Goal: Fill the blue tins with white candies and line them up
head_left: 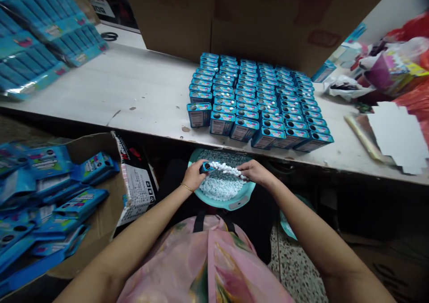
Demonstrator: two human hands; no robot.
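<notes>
A teal basin [223,191] full of small pale pellets rests on my lap below the table's edge. Over its left side, my left hand [196,175] is closed around a small blue box [207,167], its dark round opening facing up. My right hand [253,172] is above the basin's right side, its fingers closed at the end of a row of white pellets [228,169]. That row stretches across to the blue box in my left hand.
Rows of upright blue boxes [264,102] stand on the white table [140,88]. Left are a carton [115,195] of blue boxes and wrapped blue packs [50,21]. A large cardboard box [251,21] stands behind; white card [398,133] and bags lie right.
</notes>
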